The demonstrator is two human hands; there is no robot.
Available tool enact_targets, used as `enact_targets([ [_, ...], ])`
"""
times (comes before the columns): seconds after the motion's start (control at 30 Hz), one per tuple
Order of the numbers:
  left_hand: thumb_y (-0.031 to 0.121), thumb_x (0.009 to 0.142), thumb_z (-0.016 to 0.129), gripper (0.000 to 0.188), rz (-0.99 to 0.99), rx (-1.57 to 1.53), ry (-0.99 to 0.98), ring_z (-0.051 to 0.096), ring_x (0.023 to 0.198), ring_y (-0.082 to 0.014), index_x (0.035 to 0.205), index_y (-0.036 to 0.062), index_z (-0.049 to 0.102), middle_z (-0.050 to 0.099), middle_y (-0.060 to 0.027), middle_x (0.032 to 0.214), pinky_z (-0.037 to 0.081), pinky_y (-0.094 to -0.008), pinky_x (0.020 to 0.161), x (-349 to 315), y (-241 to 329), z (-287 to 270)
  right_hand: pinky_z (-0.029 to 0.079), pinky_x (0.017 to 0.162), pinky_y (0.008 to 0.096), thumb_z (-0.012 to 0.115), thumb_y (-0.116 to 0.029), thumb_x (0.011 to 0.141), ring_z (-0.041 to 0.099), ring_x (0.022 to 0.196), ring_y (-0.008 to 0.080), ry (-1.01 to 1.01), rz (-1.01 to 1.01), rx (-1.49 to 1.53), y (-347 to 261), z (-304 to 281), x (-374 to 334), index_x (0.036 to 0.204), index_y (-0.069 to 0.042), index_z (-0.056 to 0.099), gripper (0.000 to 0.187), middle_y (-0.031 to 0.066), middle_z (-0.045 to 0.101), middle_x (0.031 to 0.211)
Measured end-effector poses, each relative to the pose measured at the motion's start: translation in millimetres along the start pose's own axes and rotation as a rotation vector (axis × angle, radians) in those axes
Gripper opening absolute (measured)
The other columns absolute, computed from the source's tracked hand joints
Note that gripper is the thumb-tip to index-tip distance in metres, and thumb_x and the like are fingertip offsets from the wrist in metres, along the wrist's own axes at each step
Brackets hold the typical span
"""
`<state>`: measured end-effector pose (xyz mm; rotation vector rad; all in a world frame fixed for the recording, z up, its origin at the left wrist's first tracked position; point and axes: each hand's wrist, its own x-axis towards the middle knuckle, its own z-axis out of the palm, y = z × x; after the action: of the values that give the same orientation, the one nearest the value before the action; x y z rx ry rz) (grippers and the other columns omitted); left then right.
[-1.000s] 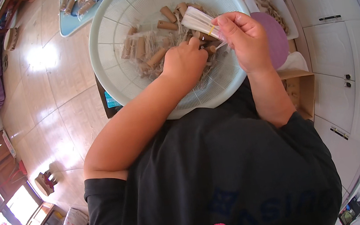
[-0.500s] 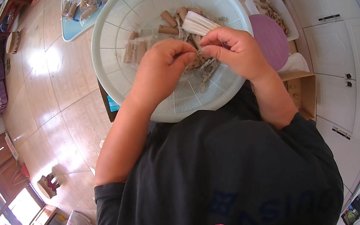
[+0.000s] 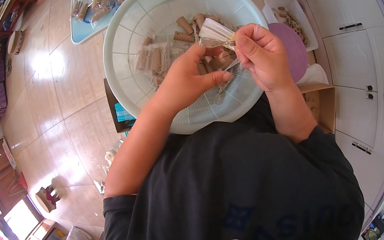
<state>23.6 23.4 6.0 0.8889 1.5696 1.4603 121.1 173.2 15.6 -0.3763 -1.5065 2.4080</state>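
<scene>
A wide pale green mesh basket (image 3: 118, 71) stands before me, with several brown cardboard-like tubes (image 3: 183, 37) and tangled twine-like strands in it. Over its near right part, my right hand (image 3: 261, 55) is closed in a pinch at the banded end of a bundle of thin white strips (image 3: 214, 29). The exact contact is partly hidden by the fingers. My left hand (image 3: 190, 75) reaches in from the left with thumb and fingers apart, above the tubes. Its fingertips are partly hidden among the strands. Clear-wrapped tubes (image 3: 155, 60) lie to its left in the basket.
Behind the basket, a blue patterned table (image 3: 84, 29) carries more bagged tubes (image 3: 98, 5). To the right are a white bin (image 3: 310, 28) of brown pieces, a purple round stool top (image 3: 291, 50), an open cardboard box (image 3: 326, 105) and white cabinets (image 3: 349, 57).
My hands have come apart: the left has opened its pinch and spread its thumb, while the right has turned upward, still pinching, beside the white bundle. The bundle has shifted slightly toward me.
</scene>
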Motion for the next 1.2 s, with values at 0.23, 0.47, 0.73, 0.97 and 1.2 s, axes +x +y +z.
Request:
enact_targets([
  [0.23,0.001,0.078,0.063,0.035,-0.126,-0.010,0.019,0.057,0.085,-0.0097,0.111,-0.0005,0.052,0.056,-0.0049,0.100,0.047,-0.0209,0.075,-0.7,-9.0,1.2,0.035,0.049,0.0161,0.061,-0.013,0.084,0.045,0.057,0.0029,0.054,-0.126,-0.093,-2.9,-1.4,1.1,0.086,-0.002,0.055,0.013,-0.0016,0.053,0.066],
  [0.47,-0.002,0.078,0.061,0.037,-0.027,-0.133,0.202,0.054,0.093,-0.0121,0.113,0.0002,0.048,0.052,-0.0064,0.103,0.045,-0.0230,0.080,-13.8,7.3,-2.7,0.038,0.053,0.0176,0.060,-0.004,0.080,0.046,0.060,0.0019,-0.016,-0.171,-0.707,-3.1,-11.1,-2.7,0.081,-0.001,0.058,0.004,-0.0020,0.054,0.072],
  [0.73,-0.002,0.075,0.065,0.030,0.175,-0.070,0.368,0.054,0.091,-0.0114,0.102,0.0019,0.051,0.056,-0.0055,0.095,0.045,-0.0242,0.079,-15.6,8.4,6.0,0.040,0.056,0.0173,0.061,-0.006,0.081,0.049,0.064,0.0028,-0.129,-0.129,-0.389,7.4,7.2,-8.3,0.093,0.001,0.057,0.014,0.0001,0.057,0.080],
  [0.97,0.000,0.078,0.064,0.025,0.192,-0.183,0.294,0.056,0.086,-0.0121,0.102,0.0004,0.056,0.056,-0.0050,0.097,0.046,-0.0235,0.075,-20.4,15.7,6.1,0.043,0.059,0.0173,0.065,-0.012,0.080,0.053,0.067,0.0043,-0.107,-0.201,-0.254,15.4,8.0,-8.8,0.099,0.001,0.056,0.024,0.0027,0.059,0.081],
  [1.2,0.004,0.082,0.060,0.020,0.159,-0.115,0.305,0.057,0.082,-0.0124,0.101,-0.0010,0.060,0.057,-0.0074,0.095,0.046,-0.0229,0.072,-25.4,21.3,1.9,0.041,0.057,0.0209,0.065,-0.016,0.081,0.050,0.060,0.0091,-0.093,-0.490,-0.648,9.3,5.9,-6.6,0.093,0.001,0.058,0.022,0.0042,0.055,0.073],
])
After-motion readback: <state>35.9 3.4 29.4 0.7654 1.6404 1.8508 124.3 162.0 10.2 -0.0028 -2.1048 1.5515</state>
